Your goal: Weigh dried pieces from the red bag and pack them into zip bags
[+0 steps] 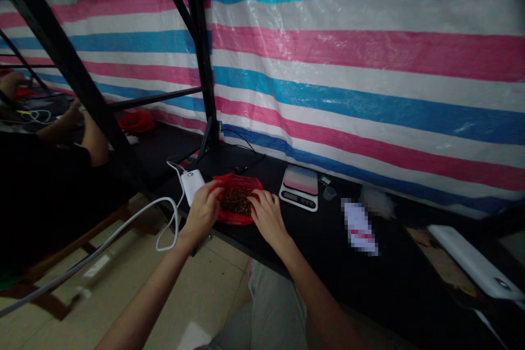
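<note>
Hands come together at a red bag (229,181) that lies open on the near-left part of a black table (324,240), close to its front edge. The bag holds a heap of small brown pieces (237,200), too dim to name.

The left hand (204,206) sits at the bag's left rim. Its fingers curl over the red plastic and grip it. The right hand (267,214) lies at the right rim with its fingers stretched toward the brown pieces. Whether they pinch the plastic or only rest on it cannot be told. The 2 hands are apart, with the open mouth of the bag between them.

Just left of the left hand, a white power bank (192,184) lies on the table, and a white cable (123,227) runs from it down over the tiled floor (213,290). Right of the bag, near but not touching it, stands a flat kitchen scale (300,186). A small clear cup (329,193) is just beside the scale's right edge. Farther right lies a blurred white and red item (360,227), and a long white object (471,263) rests near the far right end.

A black metal post (200,54) rises behind the bag, in front of a tarp (369,49) striped pink, blue and white. At the far left, another person's arm (91,139) is bent over a separate surface.
</note>
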{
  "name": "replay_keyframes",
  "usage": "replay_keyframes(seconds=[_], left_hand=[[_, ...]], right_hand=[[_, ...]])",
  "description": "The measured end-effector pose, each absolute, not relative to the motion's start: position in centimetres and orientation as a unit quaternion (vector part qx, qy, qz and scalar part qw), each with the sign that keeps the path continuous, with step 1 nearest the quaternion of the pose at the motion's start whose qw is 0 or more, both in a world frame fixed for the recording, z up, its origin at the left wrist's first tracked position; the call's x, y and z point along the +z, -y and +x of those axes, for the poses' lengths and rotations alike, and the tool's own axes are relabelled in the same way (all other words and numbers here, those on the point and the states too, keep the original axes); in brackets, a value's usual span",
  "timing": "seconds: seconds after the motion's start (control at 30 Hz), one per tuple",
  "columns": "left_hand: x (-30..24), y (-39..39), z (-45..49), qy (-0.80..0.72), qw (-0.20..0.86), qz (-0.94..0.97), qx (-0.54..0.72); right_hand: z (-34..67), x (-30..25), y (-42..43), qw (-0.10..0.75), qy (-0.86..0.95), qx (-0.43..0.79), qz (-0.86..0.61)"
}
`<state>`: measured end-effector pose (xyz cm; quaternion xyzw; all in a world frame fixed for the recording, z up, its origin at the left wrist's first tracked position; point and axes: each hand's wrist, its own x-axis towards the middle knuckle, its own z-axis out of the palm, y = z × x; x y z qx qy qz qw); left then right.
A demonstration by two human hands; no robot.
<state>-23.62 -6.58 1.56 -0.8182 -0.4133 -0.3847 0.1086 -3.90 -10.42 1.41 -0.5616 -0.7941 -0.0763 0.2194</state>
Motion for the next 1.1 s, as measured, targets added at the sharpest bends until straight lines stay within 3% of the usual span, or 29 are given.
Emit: replay_keyframes(seconds=[0.1,0.37,0.8,1.1], left_hand=[[2.1,5.5,-23.6,0.316,0.047,-0.916,-0.241],[-0.4,3.1,-29.2,0.422,-0.013,-0.903,-0.076],[-3.9,0.5,-24.4,0.420,-0.137,-0.882,-0.165],[-0.9,0.8,-24.0,0.422,-0.001,-0.880,-0.216]], right_hand=[[-4.1,0.8,9.7,0.239,0.799,-0.049,-0.550],[-2.8,-1.9,9.3,0.198,0.768,0.036,-0.608],[0.4,-2.2,9.5,0.189,0.716,0.029,-0.671],[5.2,0.7,11.5,0.309,0.569,-0.108,-0.754]])
